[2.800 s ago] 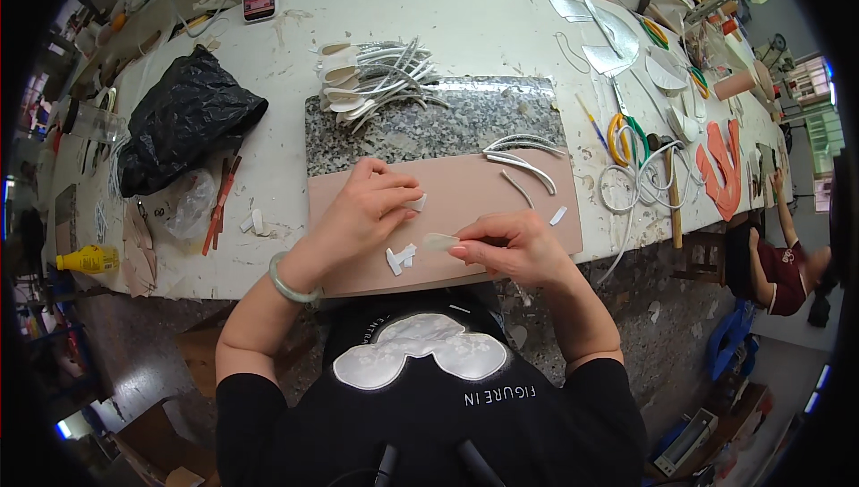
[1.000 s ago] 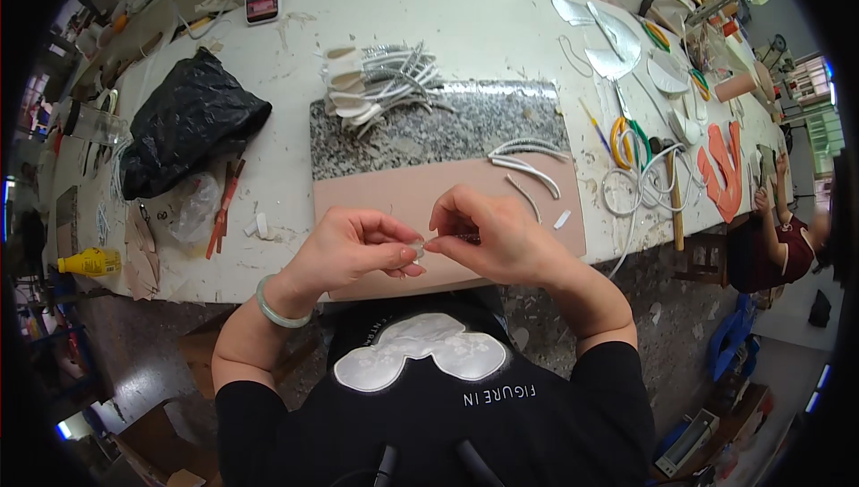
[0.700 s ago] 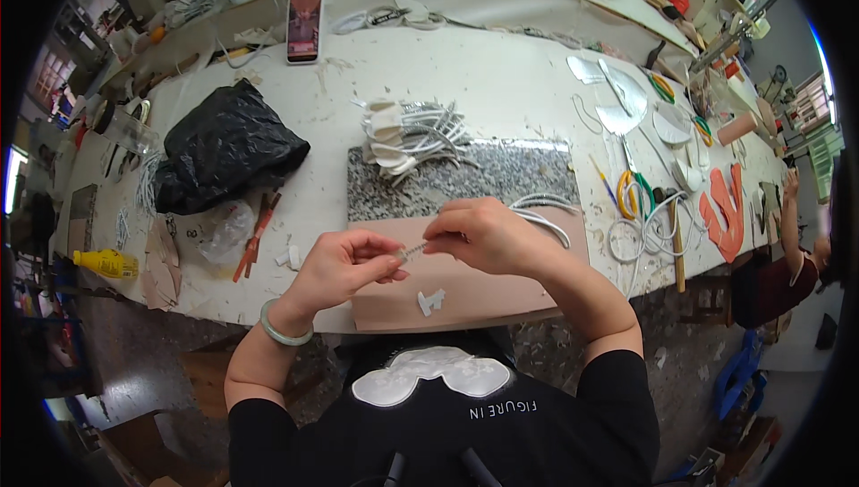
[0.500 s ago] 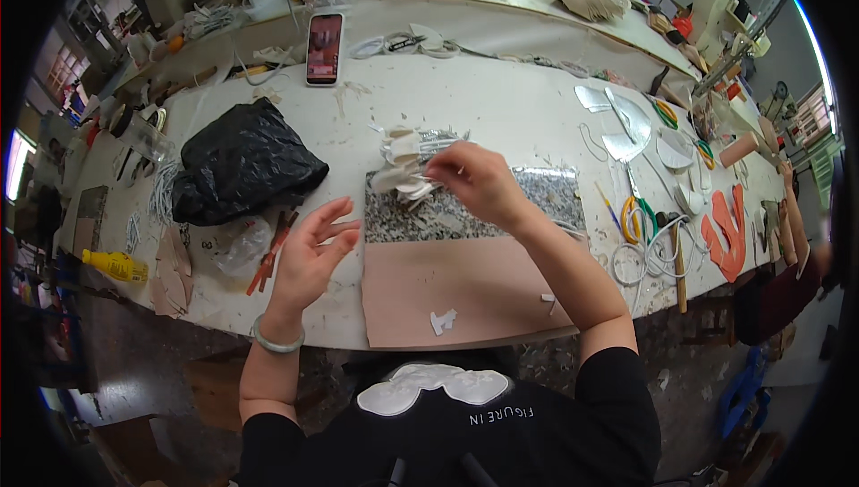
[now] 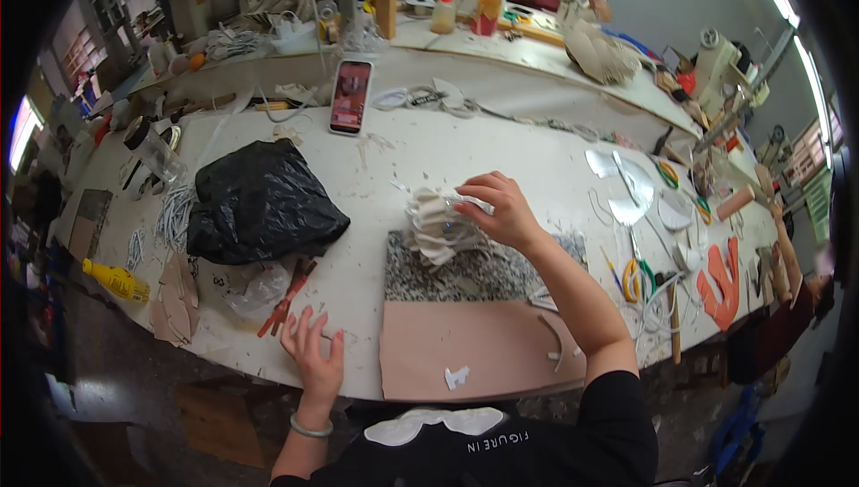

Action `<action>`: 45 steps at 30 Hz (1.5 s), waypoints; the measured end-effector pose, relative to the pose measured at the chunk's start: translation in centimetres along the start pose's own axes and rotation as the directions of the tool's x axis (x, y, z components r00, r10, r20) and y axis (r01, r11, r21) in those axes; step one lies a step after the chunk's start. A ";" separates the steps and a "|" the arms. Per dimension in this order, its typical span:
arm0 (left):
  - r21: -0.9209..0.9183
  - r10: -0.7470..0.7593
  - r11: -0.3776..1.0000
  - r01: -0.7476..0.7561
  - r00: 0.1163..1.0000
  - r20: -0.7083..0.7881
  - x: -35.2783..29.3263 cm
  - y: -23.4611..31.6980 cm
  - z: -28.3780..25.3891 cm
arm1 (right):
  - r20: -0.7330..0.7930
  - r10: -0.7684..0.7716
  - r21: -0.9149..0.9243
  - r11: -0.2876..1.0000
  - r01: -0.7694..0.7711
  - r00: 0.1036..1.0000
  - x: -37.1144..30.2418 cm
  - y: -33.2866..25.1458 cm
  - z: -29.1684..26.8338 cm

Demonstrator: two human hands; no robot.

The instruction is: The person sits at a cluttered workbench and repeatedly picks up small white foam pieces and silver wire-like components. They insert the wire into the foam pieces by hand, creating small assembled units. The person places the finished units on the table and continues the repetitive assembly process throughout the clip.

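A stack of curved white and silvery pieces (image 5: 436,228) stands on the far left part of a speckled stone slab (image 5: 492,279). Over its upper right side is my right hand (image 5: 503,208), fingers bent and the thumb apart from them; no piece shows clearly between them. My left hand (image 5: 315,357) hangs near the table's front edge, palm inward with fingers spread, holding nothing. Between my hands lies a pinkish-brown board (image 5: 483,335) against the slab, bearing a small white scrap (image 5: 456,378) and a thin curved strip (image 5: 557,350) beside my right forearm.
At left sit a black plastic bag (image 5: 264,205), red-brown strips (image 5: 288,297) and a yellow bottle (image 5: 116,281). A phone (image 5: 350,98) stands behind. To the right lie yellow-handled scissors (image 5: 637,279), silver pieces (image 5: 631,187), orange pieces (image 5: 718,286) and white cords. Another person's arm (image 5: 787,250) reaches in far right.
The view has tipped up, so the table appears lower. My right hand has lifted slightly away from the stack's front. My left hand has drawn back toward the table's front edge.
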State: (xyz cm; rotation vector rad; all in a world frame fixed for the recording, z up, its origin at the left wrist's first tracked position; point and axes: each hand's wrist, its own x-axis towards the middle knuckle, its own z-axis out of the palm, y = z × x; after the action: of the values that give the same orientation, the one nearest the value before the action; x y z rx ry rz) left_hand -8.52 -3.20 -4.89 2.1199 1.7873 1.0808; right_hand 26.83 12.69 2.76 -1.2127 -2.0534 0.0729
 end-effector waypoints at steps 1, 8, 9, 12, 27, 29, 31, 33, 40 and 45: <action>0.001 0.005 1.000 -0.005 1.000 0.007 -0.2 0.2 0.2 | -0.012 -0.009 -0.001 1.000 0.009 1.000 1.0 0.1 -0.4; -0.017 -0.056 0.998 0.057 0.997 0.059 0.3 -0.3 0.6 | 0.264 -0.246 -0.117 0.952 0.284 0.933 14.1 1.8 5.4; -0.025 -0.061 0.998 0.062 0.996 0.067 0.3 -0.3 0.6 | 0.354 -0.246 -0.181 0.928 0.324 0.902 15.6 2.6 7.2; -0.049 -0.080 0.995 0.083 0.995 0.067 0.5 -0.5 0.6 | 0.505 -0.242 -0.335 0.830 0.447 0.828 18.7 5.0 12.7; -0.076 0.164 0.982 -0.175 0.978 -0.132 10.5 -2.5 -6.1 | 0.223 0.057 -0.527 0.847 0.071 0.973 24.5 4.9 10.4; 0.072 0.274 0.960 -0.269 0.959 -0.075 13.1 -3.5 -5.9 | 0.221 -0.007 -0.481 0.869 0.115 0.975 22.2 3.4 7.7; 0.303 0.357 0.892 -0.336 0.934 -0.015 15.5 -4.4 -6.3 | 0.220 -0.081 -0.405 0.899 0.166 0.972 19.0 1.5 5.4; 0.427 0.413 0.821 -0.378 0.911 0.013 18.3 -5.3 -6.6 | 0.222 -0.130 -0.334 0.921 0.200 0.966 15.3 -0.2 2.5; -0.330 0.220 0.936 -0.120 0.933 0.285 20.1 -1.2 -8.8 | 0.152 -0.005 -0.205 0.978 0.036 0.988 2.3 -3.0 -7.1; 0.082 0.384 0.899 -0.430 0.864 0.325 19.9 -5.2 -6.2 | 0.102 0.222 -0.046 0.975 -0.218 0.970 -4.5 -4.4 -10.3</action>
State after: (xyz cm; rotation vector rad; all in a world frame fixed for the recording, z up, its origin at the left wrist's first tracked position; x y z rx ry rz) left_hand -16.00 14.35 4.95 2.6689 1.3510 0.6500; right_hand 31.20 3.62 9.48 -1.4836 -2.0090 0.2119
